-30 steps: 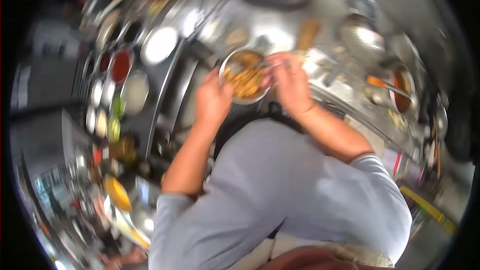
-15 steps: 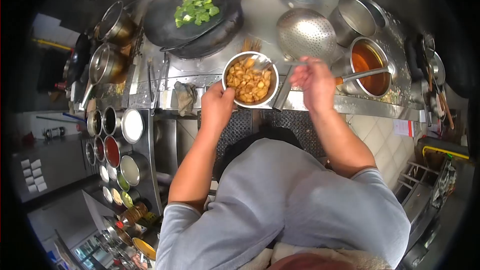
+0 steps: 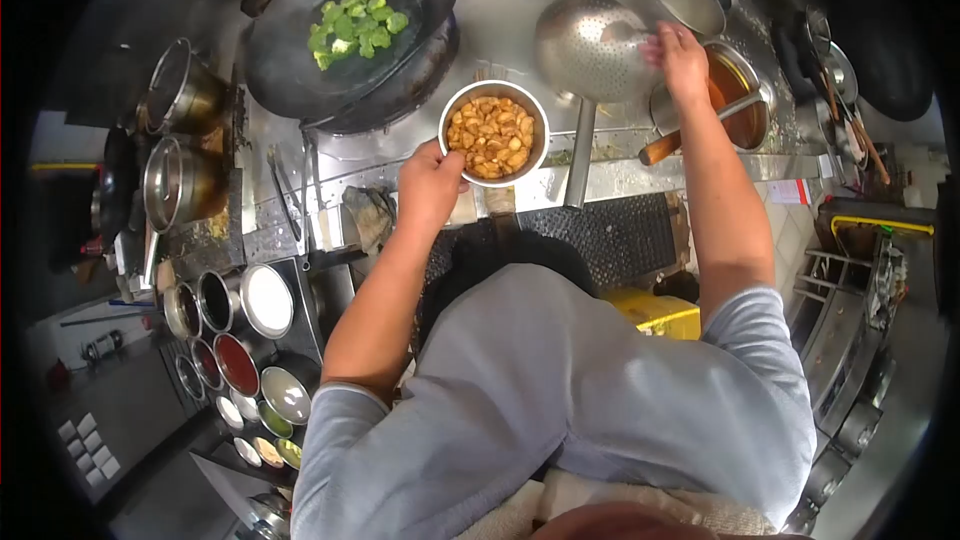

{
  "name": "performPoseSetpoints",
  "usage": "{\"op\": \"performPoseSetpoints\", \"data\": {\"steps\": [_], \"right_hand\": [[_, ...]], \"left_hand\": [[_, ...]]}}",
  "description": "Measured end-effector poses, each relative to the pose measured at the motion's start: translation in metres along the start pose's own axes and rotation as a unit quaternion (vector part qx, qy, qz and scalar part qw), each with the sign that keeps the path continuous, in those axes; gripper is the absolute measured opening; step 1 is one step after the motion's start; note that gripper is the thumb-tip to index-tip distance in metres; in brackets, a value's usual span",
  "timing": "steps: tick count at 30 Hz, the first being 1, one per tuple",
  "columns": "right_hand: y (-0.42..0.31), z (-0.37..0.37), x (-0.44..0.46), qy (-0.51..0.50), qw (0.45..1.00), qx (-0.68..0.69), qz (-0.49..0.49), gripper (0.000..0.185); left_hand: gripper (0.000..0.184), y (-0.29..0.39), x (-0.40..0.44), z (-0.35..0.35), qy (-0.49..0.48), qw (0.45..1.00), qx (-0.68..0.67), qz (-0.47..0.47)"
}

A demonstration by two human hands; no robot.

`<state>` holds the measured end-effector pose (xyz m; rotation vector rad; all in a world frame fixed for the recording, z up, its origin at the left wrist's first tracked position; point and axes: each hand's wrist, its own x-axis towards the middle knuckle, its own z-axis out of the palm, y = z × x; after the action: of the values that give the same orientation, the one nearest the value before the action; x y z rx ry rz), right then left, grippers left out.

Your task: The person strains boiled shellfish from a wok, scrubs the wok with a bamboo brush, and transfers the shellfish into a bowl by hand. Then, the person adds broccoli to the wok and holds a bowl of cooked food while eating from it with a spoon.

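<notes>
My left hand [image 3: 430, 185] is closed on the near left rim of a round metal bowl [image 3: 545, 140], its thumb over the edge. Browned, glazed chunks [image 3: 490, 135], perhaps diced meat, fill much of the bowl. My right hand [image 3: 682, 65] is stretched out, fingers curled, by the right side of a perforated metal strainer ladle [image 3: 590, 50]. A bright blur lies at its fingertips, and I cannot make out what it is. Just below that hand is a pot [image 3: 755, 70] of reddish-brown liquid with a wooden-handled utensil [image 3: 705, 125] across it.
Broccoli [image 3: 360, 25] lies in a large black wok [image 3: 290, 50] at the back left. Lidded pans [image 3: 165, 185] stand along the left side, with several seasoning containers [image 3: 268, 300] below them. A dark cloth [image 3: 368, 215] hangs at the counter's front edge.
My right hand has moved away from the bowl, up and right toward the strainer ladle. The spoon-like utensil is out of the bowl. My left hand still holds the bowl.
</notes>
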<state>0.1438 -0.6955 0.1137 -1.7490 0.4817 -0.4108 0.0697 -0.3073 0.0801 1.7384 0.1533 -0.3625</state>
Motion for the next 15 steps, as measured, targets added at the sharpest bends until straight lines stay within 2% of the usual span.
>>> {"op": "performPoseSetpoints", "data": {"steps": [1, 3, 4, 7, 9, 11, 15], "right_hand": [[0.000, -0.001, -0.002, 0.002, 0.991, -0.121, -0.063, 0.034], [-0.006, -0.005, -0.010, -0.001, 0.918, -0.354, -0.178, 0.034], [-0.009, -0.005, -0.012, 0.027, 0.896, -0.386, -0.215, 0.035], [-0.042, -0.009, -0.038, 0.090, 0.928, -0.296, -0.209, 0.034], [-0.061, -0.006, -0.059, 0.106, 0.980, -0.032, -0.164, 0.030], [-0.081, -0.002, -0.091, 0.075, 0.977, 0.087, -0.178, 0.026], [-0.106, 0.027, -0.145, -0.067, 0.983, 0.092, -0.143, 0.022]], "left_hand": [[0.021, -0.003, 0.003, -0.004, -0.005, 1.000, 0.000, 0.009], [0.021, -0.017, 0.007, -0.013, -0.013, 1.000, -0.002, 0.003], [0.021, -0.022, 0.008, -0.017, -0.012, 1.000, 0.001, 0.002], [0.023, -0.026, 0.011, -0.021, -0.003, 1.000, -0.006, 0.008], [0.024, -0.017, 0.008, -0.017, 0.024, 0.999, -0.032, 0.031], [0.025, -0.010, 0.009, -0.018, 0.030, 0.998, 0.010, 0.056], [0.020, 0.004, 0.016, -0.006, 0.053, 0.985, 0.052, 0.157]]}}
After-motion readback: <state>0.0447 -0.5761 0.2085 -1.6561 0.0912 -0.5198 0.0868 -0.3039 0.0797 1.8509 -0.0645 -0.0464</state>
